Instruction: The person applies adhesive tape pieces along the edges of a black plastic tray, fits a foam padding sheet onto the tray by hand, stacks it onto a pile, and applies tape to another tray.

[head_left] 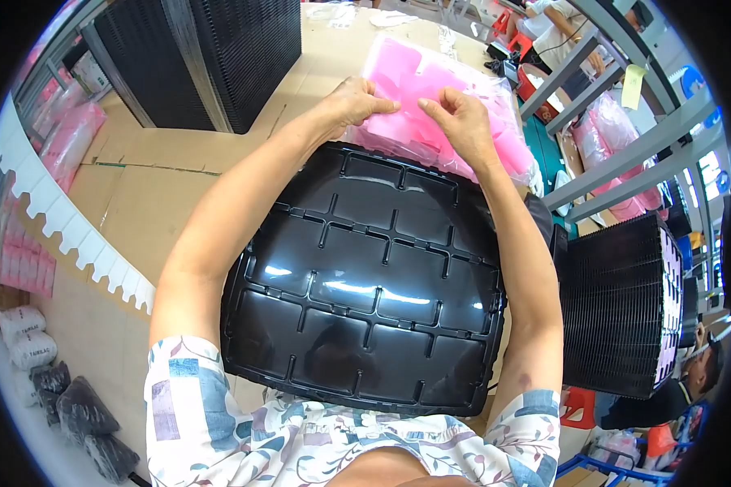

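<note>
My left hand (354, 105) is closed in a pinch at the left of a stack of pink plastic sheets (499, 138), gripping a thin pink sheet (408, 91). Facing it, my right hand (461, 122) has thumb and fingers pinched on the same sheet's right side. The stack lies on clear plastic wrapping at the far end of the work area. Directly below my forearms sits a shiny black plastic tray (357, 284) with moulded ridges dividing it into several sections.
Tall stacks of black trays stand at the back left (211, 65) and on the right (617, 304). A white toothed strip (65, 219) runs along the table's left edge. Grey metal bars (633, 154) rise on the right. Other people (556, 36) sit farther back.
</note>
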`<state>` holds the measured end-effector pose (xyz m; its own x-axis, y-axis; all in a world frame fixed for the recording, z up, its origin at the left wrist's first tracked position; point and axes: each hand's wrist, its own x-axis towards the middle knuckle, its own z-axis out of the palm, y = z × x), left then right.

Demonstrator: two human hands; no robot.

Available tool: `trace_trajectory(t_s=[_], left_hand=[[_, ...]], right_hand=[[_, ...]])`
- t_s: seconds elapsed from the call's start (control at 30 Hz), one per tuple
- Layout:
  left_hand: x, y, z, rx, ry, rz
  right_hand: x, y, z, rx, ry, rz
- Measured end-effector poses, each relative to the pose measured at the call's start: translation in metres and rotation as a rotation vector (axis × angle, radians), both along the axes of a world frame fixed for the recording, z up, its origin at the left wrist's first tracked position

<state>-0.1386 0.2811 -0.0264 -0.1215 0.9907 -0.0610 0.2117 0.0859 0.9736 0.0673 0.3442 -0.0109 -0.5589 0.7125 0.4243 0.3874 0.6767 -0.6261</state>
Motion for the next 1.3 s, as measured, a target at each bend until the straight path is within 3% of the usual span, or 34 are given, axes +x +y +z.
trace_trajectory(t_s=[0.07, 0.17, 0.23, 0.3, 0.33, 0.37, 0.4, 0.43, 0.5, 0.53, 0.57, 0.63, 0.67, 0.8, 0.9, 1.0, 1.13, 1.2, 1.23, 1.3], left_hand=[[0.001, -0.003, 0.002, -0.009, 0.057, 0.013], [-0.004, -0.008, 0.006, -0.022, 0.153, 0.041], [-0.009, -0.010, 0.002, -0.025, 0.192, 0.055], [-0.010, -0.016, -0.004, 0.216, 0.409, 0.243], [-0.010, -0.018, -0.003, 0.221, 0.412, 0.245], [-0.008, -0.022, -0.004, 0.470, 0.619, 0.334], [-0.005, -0.028, -0.003, 0.723, 0.825, 0.422], [0.002, -0.035, 0.008, 0.729, 0.828, 0.423], [0.022, -0.051, 0.027, 0.175, 0.302, 0.046], [0.034, -0.058, 0.029, 0.105, 0.109, 0.059], [0.035, -0.056, 0.031, 0.108, 0.107, 0.065], [0.034, -0.051, 0.033, -0.073, -0.354, 0.000], [0.033, -0.049, 0.032, -0.072, -0.353, -0.002], [0.027, -0.041, 0.019, -0.039, -0.367, 0.015], [0.022, -0.035, 0.012, -0.026, -0.350, 0.058], [0.025, -0.040, 0.017, -0.012, -0.336, 0.067], [0.030, -0.034, 0.016, -0.016, -0.462, 0.046], [0.032, -0.035, 0.019, -0.009, -0.528, 0.030], [0.033, -0.037, 0.020, 0.034, -0.579, -0.001], [0.034, -0.038, 0.022, 0.072, -0.626, -0.041]], right_hand=[[0.001, -0.002, 0.002, 0.078, -0.156, -0.058], [0.001, 0.001, -0.007, 0.098, -0.099, 0.012], [0.000, -0.004, -0.006, -0.020, 0.081, 0.080], [0.002, -0.007, -0.004, -0.082, 0.112, 0.072], [0.002, -0.008, -0.001, -0.148, 0.139, 0.062], [0.004, -0.009, 0.000, -0.145, 0.142, 0.062], [0.005, -0.009, 0.002, -0.060, 0.063, 0.017], [0.005, -0.011, 0.006, 0.027, -0.015, -0.029], [0.003, -0.024, 0.013, 0.111, -0.078, -0.041], [0.002, -0.032, 0.015, 0.194, -0.146, -0.051], [0.000, -0.035, 0.014, 0.197, -0.148, -0.046], [-0.003, -0.045, 0.013, 0.540, -0.202, 0.083], [0.000, -0.051, 0.013, 0.558, -0.295, 0.087], [0.012, -0.060, 0.013, 0.642, -0.221, 0.124], [0.024, -0.051, 0.007, 0.540, -0.082, 0.101], [0.034, -0.053, 0.007, 0.210, -0.002, -0.066], [0.045, -0.057, 0.004, 0.104, -0.033, -0.115], [0.047, -0.066, 0.007, -0.517, -0.013, 0.046], [0.047, -0.072, 0.009, -0.516, -0.009, 0.042], [0.046, -0.088, 0.012, -0.959, 0.028, 0.312]])
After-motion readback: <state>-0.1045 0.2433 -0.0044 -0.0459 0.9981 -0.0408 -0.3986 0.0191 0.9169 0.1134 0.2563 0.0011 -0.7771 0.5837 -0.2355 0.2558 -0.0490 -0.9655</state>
